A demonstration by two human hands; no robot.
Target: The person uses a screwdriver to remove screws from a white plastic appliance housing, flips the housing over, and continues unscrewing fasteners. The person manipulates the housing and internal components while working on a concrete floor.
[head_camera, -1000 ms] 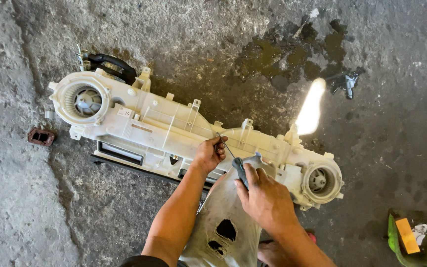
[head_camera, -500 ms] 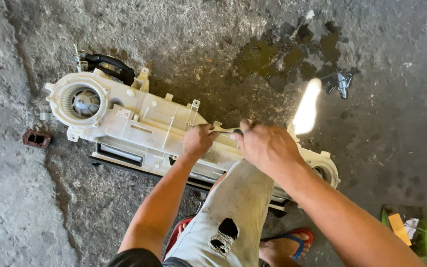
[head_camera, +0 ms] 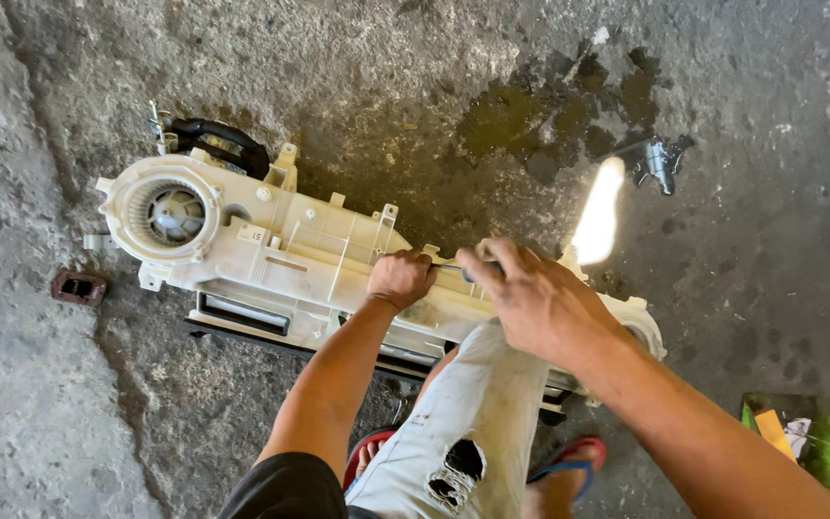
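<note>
Rough grey concrete floor [head_camera: 742, 279], stained dark in 1 patch. Nearest the camera, 1 torn pale trouser knee [head_camera: 477, 423] sits just below the cream plastic blower housing [head_camera: 290, 255], the only 1 here. On the housing's top edge, 2 hands: left hand [head_camera: 401, 279] fisted on the casing, right hand [head_camera: 530, 298] closed around 1 thin tool [head_camera: 453, 271]. Beyond the housing, 1 small metal part [head_camera: 663, 163].

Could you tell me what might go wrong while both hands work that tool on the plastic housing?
The slim tool could slip under the right hand and jab the left hand, which is closed right beside it. Prying hard might crack the cream plastic housing. The dark wet patch on the concrete nearby could be slippery in sandals.
</note>
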